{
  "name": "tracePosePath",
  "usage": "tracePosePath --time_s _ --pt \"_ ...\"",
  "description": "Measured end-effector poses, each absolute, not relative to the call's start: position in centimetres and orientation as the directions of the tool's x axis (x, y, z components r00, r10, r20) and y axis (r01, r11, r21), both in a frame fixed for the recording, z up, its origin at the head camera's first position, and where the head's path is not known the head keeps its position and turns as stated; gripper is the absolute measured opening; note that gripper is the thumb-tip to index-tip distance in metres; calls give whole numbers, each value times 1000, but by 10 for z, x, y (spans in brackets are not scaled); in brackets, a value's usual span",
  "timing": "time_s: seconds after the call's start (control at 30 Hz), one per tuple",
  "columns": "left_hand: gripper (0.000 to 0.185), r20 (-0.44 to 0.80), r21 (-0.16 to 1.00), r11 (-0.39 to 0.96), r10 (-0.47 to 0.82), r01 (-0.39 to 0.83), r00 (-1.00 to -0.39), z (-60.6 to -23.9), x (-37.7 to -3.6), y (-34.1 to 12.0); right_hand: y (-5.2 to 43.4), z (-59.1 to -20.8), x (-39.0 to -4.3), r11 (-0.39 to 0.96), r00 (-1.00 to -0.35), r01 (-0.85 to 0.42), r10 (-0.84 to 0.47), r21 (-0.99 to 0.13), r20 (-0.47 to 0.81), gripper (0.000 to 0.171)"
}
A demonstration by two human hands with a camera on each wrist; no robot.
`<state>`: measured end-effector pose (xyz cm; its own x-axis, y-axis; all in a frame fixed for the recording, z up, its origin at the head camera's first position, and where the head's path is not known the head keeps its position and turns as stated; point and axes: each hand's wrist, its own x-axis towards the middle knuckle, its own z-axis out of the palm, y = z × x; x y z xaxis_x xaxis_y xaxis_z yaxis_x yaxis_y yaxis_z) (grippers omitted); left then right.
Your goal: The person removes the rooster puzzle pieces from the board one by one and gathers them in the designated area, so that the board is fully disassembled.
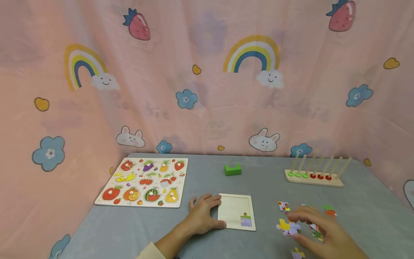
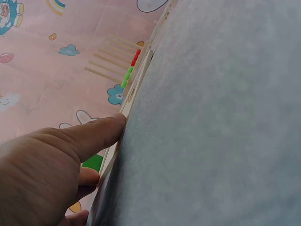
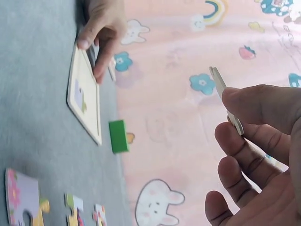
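Far left on the grey counter [image 1: 129,230] lies the fruit peg puzzle board [image 1: 143,182], flat, pieces seated in it, well apart from the action. Moving in, the left hand [image 1: 202,215] sits flat at the left edge of the jigsaw tray [image 1: 235,211], fingers fairly straight along its rim, thumb against the near corner, steadying it rather than clenching it. The left wrist view confirms that: the thumb lies out straight and presses the tray's thin edge [image 2: 126,109] against the counter. One fitted piece [image 1: 245,220] sits in the tray's near right corner, purple with green above; the remainder of the tray shows bare wood.

Behind the tray, a green block [image 1: 233,169] stands alone, clear of everything. Further right and back, the wooden peg rack [image 1: 314,176] carries green beads on its left pegs, red ones beside them.

Now the right hand [image 1: 318,230], blurred in the head view, hovering over the scattered loose jigsaw pieces [image 1: 289,226] just right of the tray. The right wrist view settles it: thumb and forefinger pinch a thin jigsaw piece [image 3: 226,100] edge-on, lifted off the counter, the other fingers curled loosely below. More loose pieces lie flat on the counter under it, near the hand's front edge.
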<state>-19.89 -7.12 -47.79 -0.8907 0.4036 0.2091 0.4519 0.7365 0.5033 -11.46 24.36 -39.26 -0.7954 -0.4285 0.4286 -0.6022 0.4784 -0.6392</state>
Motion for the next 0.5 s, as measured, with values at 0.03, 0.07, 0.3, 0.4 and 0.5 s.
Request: tracePosePath --time_s 0.03,0.07,0.3,0.4,0.5 --pt "68 212 505 734 404 453 -890 -478 -199 -71 247 -392 -113 491 -801 -595 -426 -636 421 39" --pt "68 210 505 735 403 452 -891 -477 -199 -71 251 -391 -110 511 -811 -582 -424 -633 403 39" --pt "69 208 501 736 407 454 -889 -478 -200 -71 275 -406 -103 425 -734 -678 -437 -600 519 49" --pt "69 208 499 739 404 452 -891 -479 -200 -72 286 -412 -99 477 -760 -650 -410 -592 504 50" --pt "68 207 496 742 403 451 -892 -479 -199 -72 298 -420 -97 560 -806 -590 -378 -581 455 47"
